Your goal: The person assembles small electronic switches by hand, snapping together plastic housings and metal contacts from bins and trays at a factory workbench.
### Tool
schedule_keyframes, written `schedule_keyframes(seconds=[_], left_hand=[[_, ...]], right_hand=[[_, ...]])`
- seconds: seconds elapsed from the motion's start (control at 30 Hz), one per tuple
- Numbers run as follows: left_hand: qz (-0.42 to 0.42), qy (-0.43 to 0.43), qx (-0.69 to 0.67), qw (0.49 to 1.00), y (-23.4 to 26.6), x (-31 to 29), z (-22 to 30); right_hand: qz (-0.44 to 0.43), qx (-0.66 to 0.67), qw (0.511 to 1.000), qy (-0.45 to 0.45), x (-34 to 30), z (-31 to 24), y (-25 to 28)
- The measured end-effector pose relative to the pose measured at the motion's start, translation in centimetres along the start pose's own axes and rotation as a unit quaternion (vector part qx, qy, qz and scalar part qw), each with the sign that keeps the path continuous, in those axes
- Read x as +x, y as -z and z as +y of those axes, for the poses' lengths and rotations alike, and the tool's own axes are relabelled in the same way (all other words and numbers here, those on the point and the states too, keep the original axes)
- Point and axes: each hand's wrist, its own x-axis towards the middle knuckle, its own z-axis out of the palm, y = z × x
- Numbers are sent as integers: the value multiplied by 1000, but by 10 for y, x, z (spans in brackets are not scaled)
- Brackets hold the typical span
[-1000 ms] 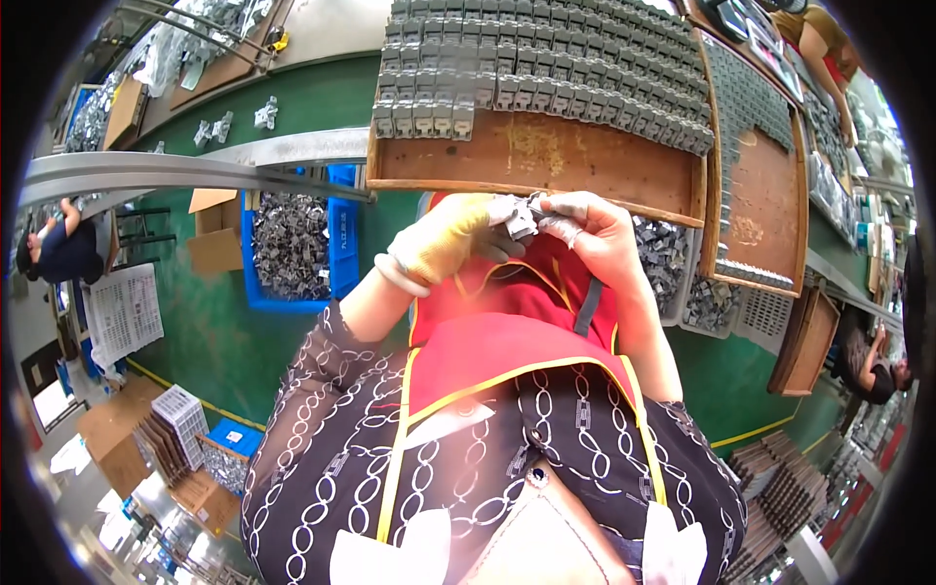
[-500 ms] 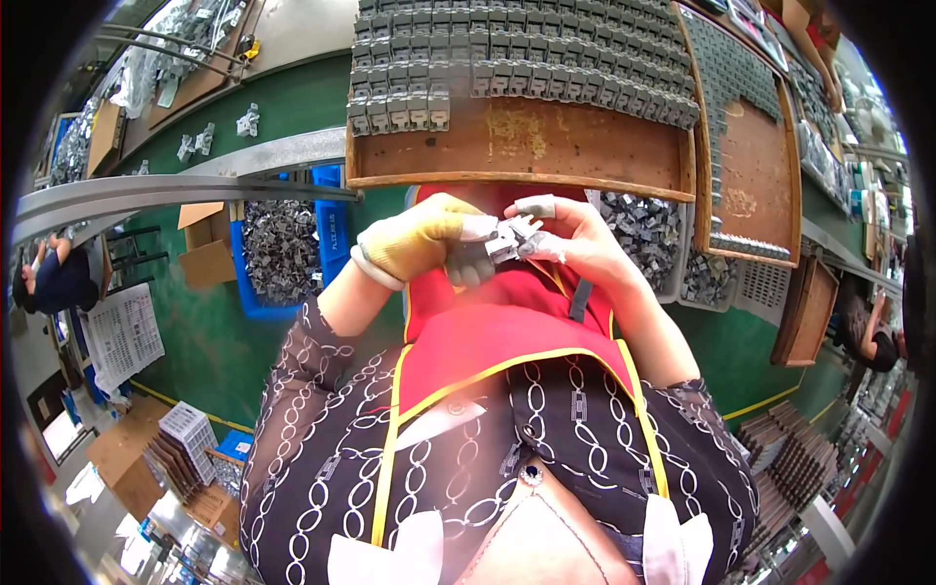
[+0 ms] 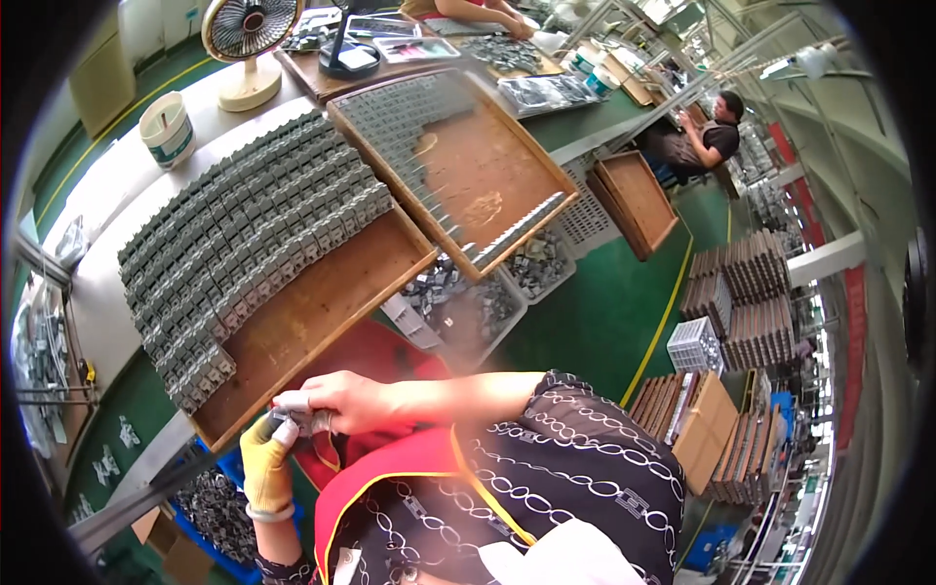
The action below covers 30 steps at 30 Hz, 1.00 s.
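Observation:
My left hand [image 3: 267, 470], in a yellow glove with pale fingertips, is closed by the near left corner of a wooden tray [image 3: 322, 341]. Against it is my right hand [image 3: 349, 401], bare except for pale coverings on the fingertips, with its fingers bent inward. Between the fingertips of both hands is a small grey metal part [image 3: 304, 419], mostly covered by the fingers. Rows of similar grey metal parts [image 3: 244, 224] fill the far side of the tray, and a brown strip of its bottom shows along the near side.
A second wooden tray [image 3: 478, 185], partly filled, lies to the right. Clear bins of loose metal parts [image 3: 468, 307] and a blue crate [image 3: 252, 487] stand below the table. A fan [image 3: 252, 83] and a white bucket [image 3: 168, 132] stand behind. Another person [image 3: 707, 141] sits far right.
The view has swung to the right, bringing the fan, bucket and seated person into sight. My hands remain together around the small metal part, now lower left in the picture.

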Motion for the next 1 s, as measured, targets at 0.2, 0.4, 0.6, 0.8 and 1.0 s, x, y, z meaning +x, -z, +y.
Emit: schedule_keyframes(seconds=[0.2,0.4,0.6,0.8,1.0], left_hand=[[92,-36,78,992,-3,1,2],[320,-141,152,925,17,-2,48],[446,-155,68,879,82,-32,58],[480,-141,230,835,114,-27,59],[473,-150,545,676,230,19,34]], right_hand=[[88,103,991,-18,13,8,-17],[149,20,974,-168,65,-2,30],[132,-141,974,-120,111,38,-6],[127,-347,927,63,113,56,-21],[117,-259,957,50,105,37,1]])
